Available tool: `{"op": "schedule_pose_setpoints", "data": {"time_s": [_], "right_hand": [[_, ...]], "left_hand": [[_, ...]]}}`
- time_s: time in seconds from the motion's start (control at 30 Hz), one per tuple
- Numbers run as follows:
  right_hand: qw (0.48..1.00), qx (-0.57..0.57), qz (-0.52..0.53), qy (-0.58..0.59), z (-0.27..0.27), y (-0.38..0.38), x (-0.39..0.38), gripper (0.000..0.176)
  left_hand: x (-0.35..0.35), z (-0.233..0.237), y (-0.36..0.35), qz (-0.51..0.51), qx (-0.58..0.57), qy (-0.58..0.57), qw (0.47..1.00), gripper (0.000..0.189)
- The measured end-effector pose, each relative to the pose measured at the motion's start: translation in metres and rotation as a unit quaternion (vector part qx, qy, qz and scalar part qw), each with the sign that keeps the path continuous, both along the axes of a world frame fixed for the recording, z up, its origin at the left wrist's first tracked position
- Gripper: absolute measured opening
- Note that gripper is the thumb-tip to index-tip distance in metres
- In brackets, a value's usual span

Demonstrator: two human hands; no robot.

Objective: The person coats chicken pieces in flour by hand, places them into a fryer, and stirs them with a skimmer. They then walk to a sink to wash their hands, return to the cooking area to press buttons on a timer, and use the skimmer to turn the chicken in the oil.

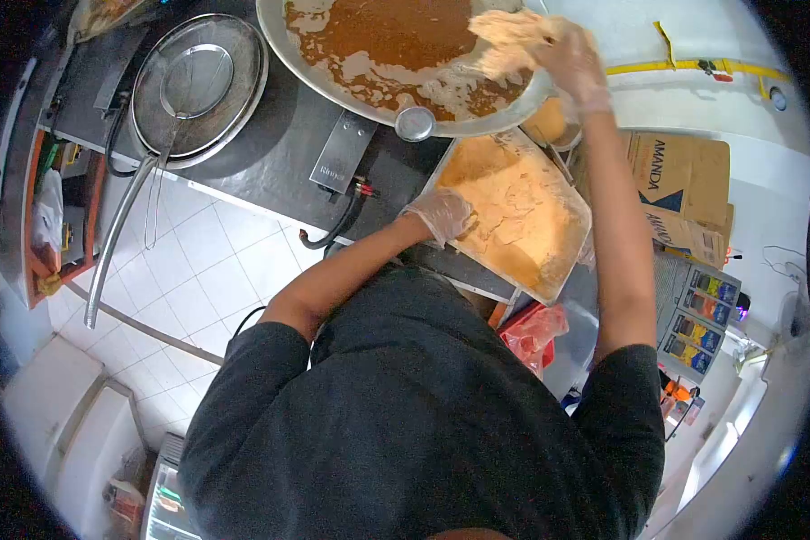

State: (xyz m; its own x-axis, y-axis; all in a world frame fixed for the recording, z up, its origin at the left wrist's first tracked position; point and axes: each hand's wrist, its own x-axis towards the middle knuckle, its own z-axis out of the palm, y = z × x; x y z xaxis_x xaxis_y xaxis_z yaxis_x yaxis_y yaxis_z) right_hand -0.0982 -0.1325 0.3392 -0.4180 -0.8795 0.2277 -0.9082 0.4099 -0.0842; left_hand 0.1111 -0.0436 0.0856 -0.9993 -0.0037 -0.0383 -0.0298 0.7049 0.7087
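Note:
My right hand (574, 67), in a clear plastic glove, is closed on a ragged, pale breaded piece of meat (511, 43). It holds the piece over the right rim of a wide metal pan (355, 103) filled with brown, foamy frying oil (391, 36). Below, a rectangular tray (574, 193) holds a deep layer of orange-tinted breading flour (513, 202). At the tray's left edge is my gloved left hand (443, 216), its fingers in or against the flour and partly hidden.
A large round strainer (198, 90) with a smaller one on it lies left on the dark counter (270, 171), its long handle jutting past the edge. Beside the pan is a metal control box (343, 151). Cardboard boxes (684, 180) stand right; a red plastic bag (538, 337) sits below the tray.

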Motion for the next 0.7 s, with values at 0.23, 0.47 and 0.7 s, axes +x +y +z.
{"op": "schedule_pose_setpoints", "data": {"time_s": [0.23,0.47,0.7], "right_hand": [[0.972,0.176,0.077,0.138,-0.13,-0.105,-0.063,0.029],[0.981,-0.054,-0.084,-0.165,-0.009,0.03,-0.011,0.033],[0.928,-0.104,-0.251,-0.255,-0.118,0.28,-0.051,0.04]], "left_hand": [[0.004,-0.009,0.004,0.019,-0.016,0.044,0.999,0.044],[0.0,0.002,0.005,0.003,-0.032,0.015,0.999,0.04],[-0.003,-0.011,0.012,0.002,-0.097,0.06,0.993,0.032]]}}
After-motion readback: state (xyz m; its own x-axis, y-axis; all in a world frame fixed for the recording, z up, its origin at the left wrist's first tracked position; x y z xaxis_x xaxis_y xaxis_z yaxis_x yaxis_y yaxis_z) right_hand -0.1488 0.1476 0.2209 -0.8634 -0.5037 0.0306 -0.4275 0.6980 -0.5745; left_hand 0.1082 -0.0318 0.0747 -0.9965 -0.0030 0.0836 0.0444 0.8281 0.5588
